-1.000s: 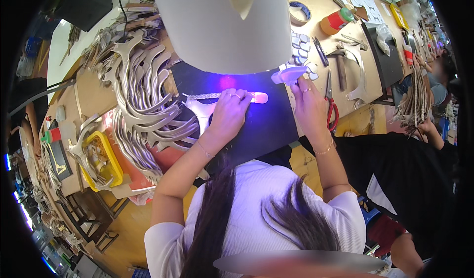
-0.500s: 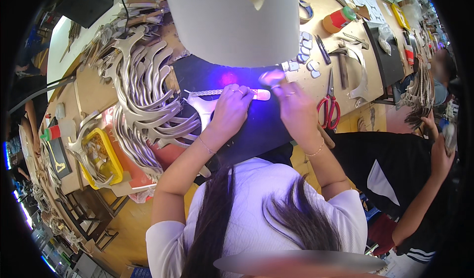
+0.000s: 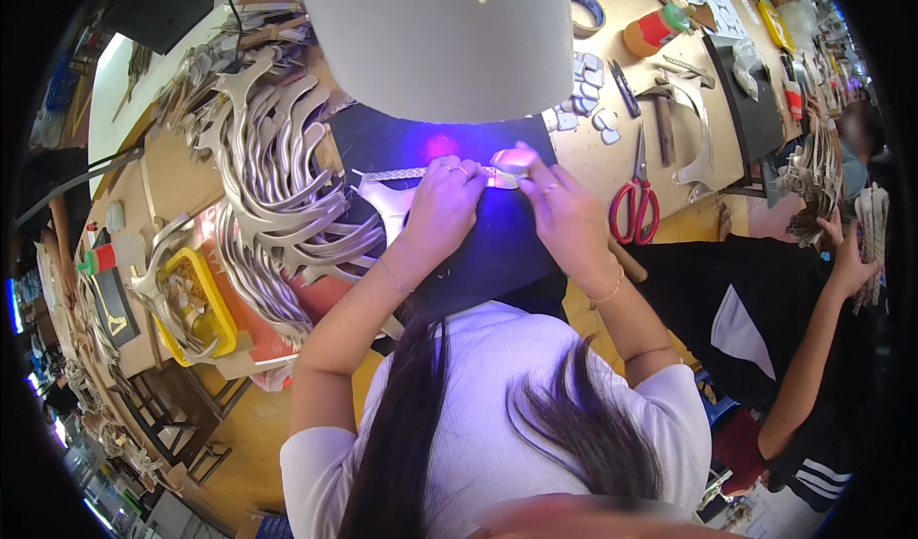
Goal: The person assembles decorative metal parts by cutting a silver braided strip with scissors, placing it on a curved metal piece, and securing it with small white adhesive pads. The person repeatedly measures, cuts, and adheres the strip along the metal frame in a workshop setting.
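Note:
Under the bluish-purple light, my left hand [image 3: 447,206] is closed on a narrow braided strap [image 3: 394,174], pressing it over the dark mat [image 3: 492,252]. A silver Y-shaped strap piece [image 3: 384,200] sticks out beside that hand, partly hidden by it. My right hand [image 3: 566,212] pinches a small rounded pale pad [image 3: 514,160] between thumb and fingers. The pad is at the strap's right end, overlapping it from this angle; whether the two touch I cannot tell.
A white lamp hood [image 3: 440,51] hangs over the mat. Silver strap pieces [image 3: 287,195] pile up at left, near a yellow tray [image 3: 229,314]. At right lie rounded pads [image 3: 589,80], snips [image 3: 623,89], red-handled scissors [image 3: 635,204], a hammer [image 3: 665,128]. A co-worker's hand [image 3: 850,264] holds straps.
My right hand has moved slightly left with the pad, which now lies at the strap's end instead of blurred above it. My left hand keeps its hold. The co-worker's hands have shifted.

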`<state>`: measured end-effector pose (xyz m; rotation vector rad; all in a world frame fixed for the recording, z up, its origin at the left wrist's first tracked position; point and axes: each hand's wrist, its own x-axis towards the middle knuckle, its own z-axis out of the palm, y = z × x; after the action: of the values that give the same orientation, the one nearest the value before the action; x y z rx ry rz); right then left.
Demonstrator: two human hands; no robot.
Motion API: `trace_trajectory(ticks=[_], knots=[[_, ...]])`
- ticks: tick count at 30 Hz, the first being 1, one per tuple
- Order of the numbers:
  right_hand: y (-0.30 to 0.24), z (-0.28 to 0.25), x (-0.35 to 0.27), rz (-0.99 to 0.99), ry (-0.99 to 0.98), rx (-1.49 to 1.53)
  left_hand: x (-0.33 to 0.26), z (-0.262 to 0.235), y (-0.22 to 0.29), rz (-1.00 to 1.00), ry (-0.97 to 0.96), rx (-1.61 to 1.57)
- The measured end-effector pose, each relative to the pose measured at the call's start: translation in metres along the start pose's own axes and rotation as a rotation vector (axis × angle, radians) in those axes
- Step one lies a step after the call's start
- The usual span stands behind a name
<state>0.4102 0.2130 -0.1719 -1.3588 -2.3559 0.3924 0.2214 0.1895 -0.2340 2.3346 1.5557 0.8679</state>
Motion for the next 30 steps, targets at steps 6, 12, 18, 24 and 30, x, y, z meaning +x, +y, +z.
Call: trace_trajectory(ticks=[6,12,18,24,30], knots=[[-0.001,0.000,-0.004,-0.013,-0.194,-0.041,0.001,-0.001,0.000,-0.008,-0.014,0.011],[0.004,0.000,-0.008,-0.055,0.166,0.126,0.001,-0.003,0.002,-0.064,-0.067,0.009],[0.006,-0.002,-0.013,-0.018,0.013,0.073,0.001,-0.004,0.000,-0.050,-0.076,0.009],[0.006,0.001,-0.015,-0.076,-0.191,-0.024,0.002,-0.005,0.000,-0.045,-0.067,0.006],[0.010,0.001,-0.024,-0.140,0.038,0.084,0.003,-0.004,0.000,-0.056,-0.052,-0.015]])
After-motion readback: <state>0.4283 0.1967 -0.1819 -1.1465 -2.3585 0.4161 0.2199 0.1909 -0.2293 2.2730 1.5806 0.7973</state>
